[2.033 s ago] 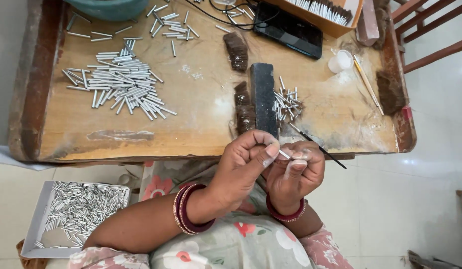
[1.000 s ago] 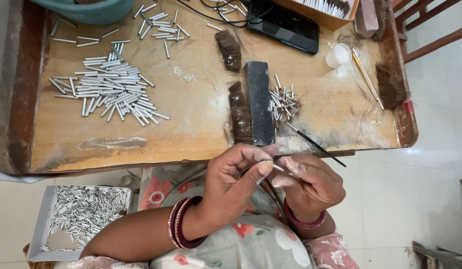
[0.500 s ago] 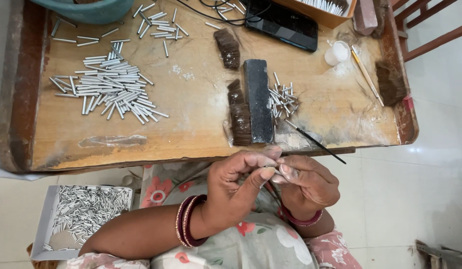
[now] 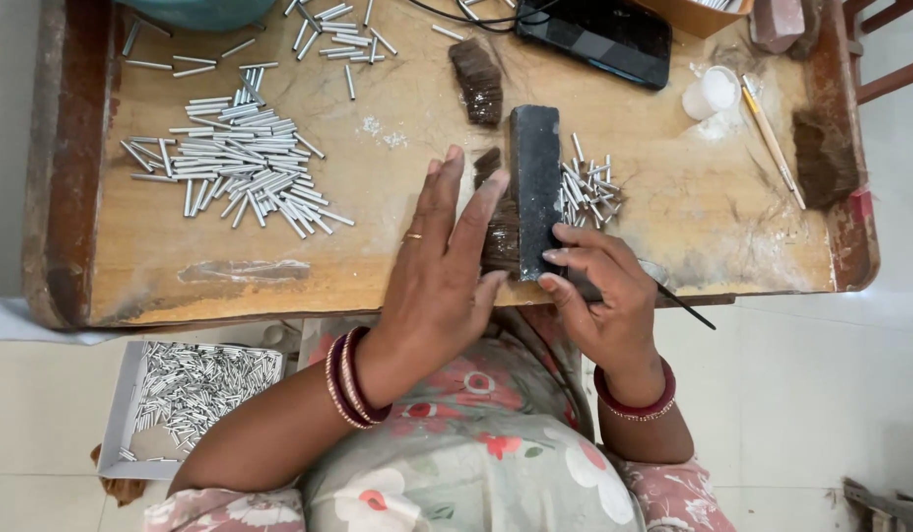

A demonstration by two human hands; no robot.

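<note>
Only the head view here, looking straight down, so I'm placing everything off the dark block standing lengthwise on the wooden table, its long axis running away from the person.

The left hand is lying flat with fingers stretched out and loose, gripping nothing, fingertips pressing on the brown hair bundle that's sitting right against the block's left face and running parallel to it. So the bundle is lying straight ahead under those fingers, same direction as they're pointing.

The right hand is curling at the near end of the block, fingers bent and touching its right edge; I can't tell if it's actually pinching anything. A thin dark stick is poking out from under it.

Just right of the block: a small heap of metal tubes. Well to the left: the big tube pile. Left hand is clearly the nearer one to the bundle.
</note>
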